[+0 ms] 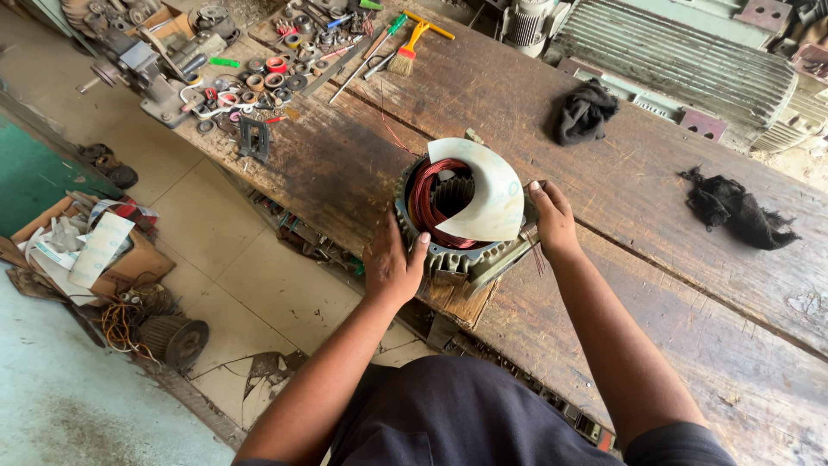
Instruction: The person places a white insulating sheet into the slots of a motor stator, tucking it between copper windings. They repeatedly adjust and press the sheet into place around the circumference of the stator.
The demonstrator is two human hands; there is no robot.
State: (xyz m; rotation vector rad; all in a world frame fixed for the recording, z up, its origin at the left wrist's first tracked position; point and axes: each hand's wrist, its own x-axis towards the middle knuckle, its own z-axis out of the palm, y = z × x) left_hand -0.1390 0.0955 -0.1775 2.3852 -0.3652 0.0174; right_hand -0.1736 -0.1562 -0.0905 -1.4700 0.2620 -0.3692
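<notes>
Workbench (655,198) of worn wood fills the right of the frame; at centre sits a motor stator (457,229), likely heavy and rigid, best gripped by its finned casing. Left hand (392,263) and right hand (552,220) clasp its sides.

We see both forearms bare to above the elbow. Our dark navy short-sleeved shirt (466,414) covers the torso, its right sleeve hem showing at the lower edge. No gloves, rings or watch appear.
</notes>
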